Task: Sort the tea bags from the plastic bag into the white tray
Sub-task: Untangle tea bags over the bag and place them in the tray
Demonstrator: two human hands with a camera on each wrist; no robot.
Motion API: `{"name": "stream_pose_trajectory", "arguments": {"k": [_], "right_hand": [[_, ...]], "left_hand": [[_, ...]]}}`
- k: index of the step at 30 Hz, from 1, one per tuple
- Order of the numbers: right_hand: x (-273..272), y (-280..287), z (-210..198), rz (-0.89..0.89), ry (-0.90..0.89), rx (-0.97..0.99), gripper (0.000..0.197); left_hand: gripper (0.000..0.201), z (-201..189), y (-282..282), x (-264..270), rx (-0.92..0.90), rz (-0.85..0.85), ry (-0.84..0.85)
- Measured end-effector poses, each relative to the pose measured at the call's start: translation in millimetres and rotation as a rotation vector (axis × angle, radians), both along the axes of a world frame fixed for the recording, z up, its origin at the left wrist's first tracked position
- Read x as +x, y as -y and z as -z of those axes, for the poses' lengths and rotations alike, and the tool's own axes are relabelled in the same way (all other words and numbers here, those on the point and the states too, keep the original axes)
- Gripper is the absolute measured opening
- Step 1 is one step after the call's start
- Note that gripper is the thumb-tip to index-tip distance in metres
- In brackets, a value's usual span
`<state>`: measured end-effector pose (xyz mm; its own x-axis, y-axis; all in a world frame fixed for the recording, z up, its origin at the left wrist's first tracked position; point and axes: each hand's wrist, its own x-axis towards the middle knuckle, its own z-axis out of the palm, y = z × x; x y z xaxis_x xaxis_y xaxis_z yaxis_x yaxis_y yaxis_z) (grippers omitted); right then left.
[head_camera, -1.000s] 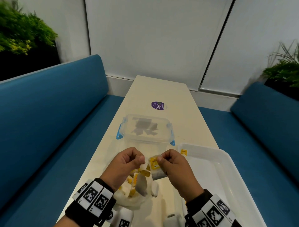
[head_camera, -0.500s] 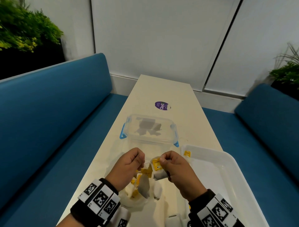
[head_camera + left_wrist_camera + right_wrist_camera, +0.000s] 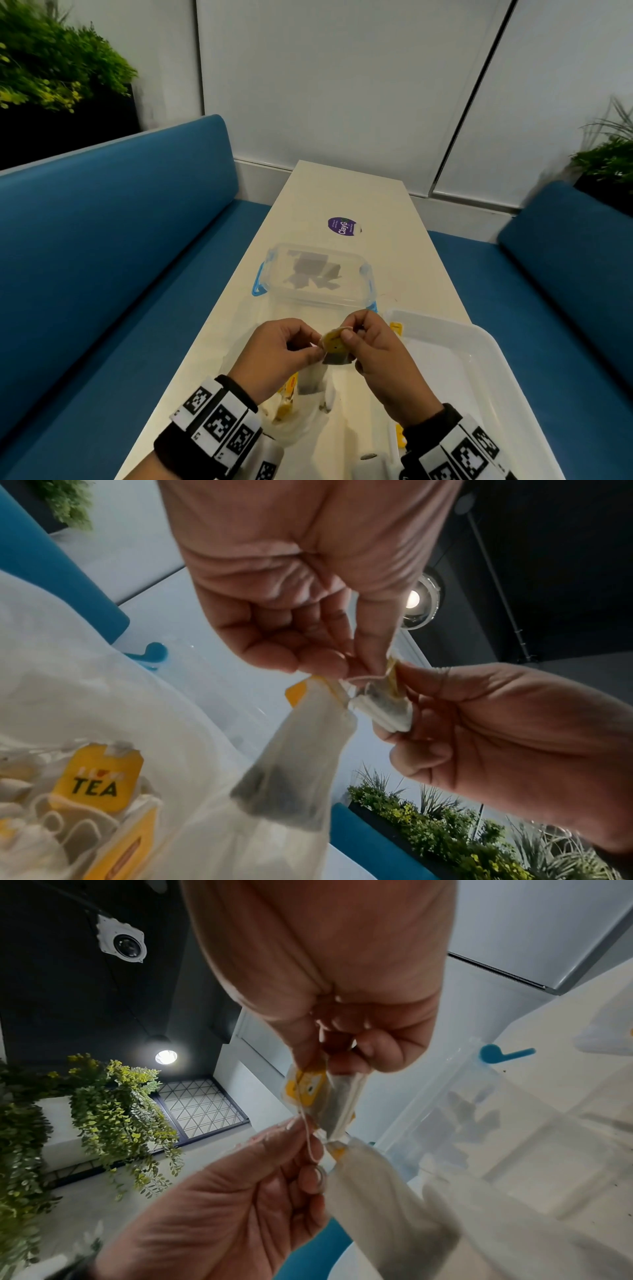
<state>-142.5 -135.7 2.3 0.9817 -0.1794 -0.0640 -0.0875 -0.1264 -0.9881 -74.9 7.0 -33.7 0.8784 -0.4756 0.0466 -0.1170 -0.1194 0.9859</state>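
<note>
Since a second ago your hands rose and drew closer — your left hand [image 3: 274,353] pinched the string while your right hand [image 3: 380,353] pinched a folded tea bag [image 3: 335,349] above the plastic bag [image 3: 294,411], left of the white tray [image 3: 479,346]. Only your left wrist view showed a second tea bag [image 3: 301,761] dangling from the string — the head view hid most of it.

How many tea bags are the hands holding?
2: a folded tea bag in the right hand, a hanging tea bag from the left hand. Others sit partly hidden in the plastic bag.
</note>
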Motion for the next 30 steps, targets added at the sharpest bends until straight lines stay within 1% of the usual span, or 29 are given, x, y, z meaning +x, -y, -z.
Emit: {"name": "stream_pose_trajectory", "arguments": {"k": [4, 9, 12, 14, 16, 18, 21, 23, 24, 26, 28, 30], "right_hand": [[-1.1, 3.2, -3.9, 0.005, 0.031, -0.005, 0.017], [-1.8, 8.1, -0.1, 0.026, 0.032, -0.028, 0.014], [-2.9, 8.6, -0.1, 0.022, 0.035, -0.031, 0.012], [-2.8, 9.0, 0.6, 0.019, 0.041, -0.034, 0.010], [-2.5, 10.0, 1.1, 0.027, 0.049, -0.040, 0.010], [-2.4, 11.0, 0.7, 0.010, 0.059, -0.031, 0.011], [-3.6, 11.0, -3.9, -0.052, 0.061, 0.032, 0.012], [-4.0, 10.0, -5.2, -0.075, 0.065, 0.026, 0.013], [-3.7, 9.9, -4.6, -0.073, 0.067, 0.001, 0.013], [-3.2, 11.2, -2.2, -0.051, 0.069, -0.036, 0.014], [-2.1, 13.4, 0.1, -0.034, 0.065, -0.050, 0.013], [-0.1, 14.8, 2.6, -0.021, 0.067, -0.077, 0.014]], "left_hand": [[0.013, 0.3, 3.0, -2.1, -0.054, -0.042, 0.038], [0.023, 3.3, 1.3, 0.8, -0.131, 0.029, 0.006], [0.027, 4.2, -0.3, 3.9, -0.122, 0.027, 0.095], [0.024, 4.1, -1.8, 4.9, -0.104, 0.018, 0.164], [0.017, 3.2, -2.8, 4.7, -0.121, 0.039, 0.179], [0.014, 3.2, -1.6, 4.6, -0.192, 0.070, 0.122], [0.028, 3.6, 3.1, 8.6, -0.250, 0.090, 0.023], [0.035, 1.2, 5.8, 9.6, -0.240, 0.170, -0.021], [0.034, -0.3, 5.8, 9.6, -0.241, 0.208, -0.059], [0.026, -3.3, 4.0, 8.9, -0.244, 0.239, -0.124], [0.029, -4.6, 3.0, 8.3, -0.205, 0.231, -0.116], [0.024, -5.7, 3.3, 7.1, -0.182, 0.213, -0.110]]}}
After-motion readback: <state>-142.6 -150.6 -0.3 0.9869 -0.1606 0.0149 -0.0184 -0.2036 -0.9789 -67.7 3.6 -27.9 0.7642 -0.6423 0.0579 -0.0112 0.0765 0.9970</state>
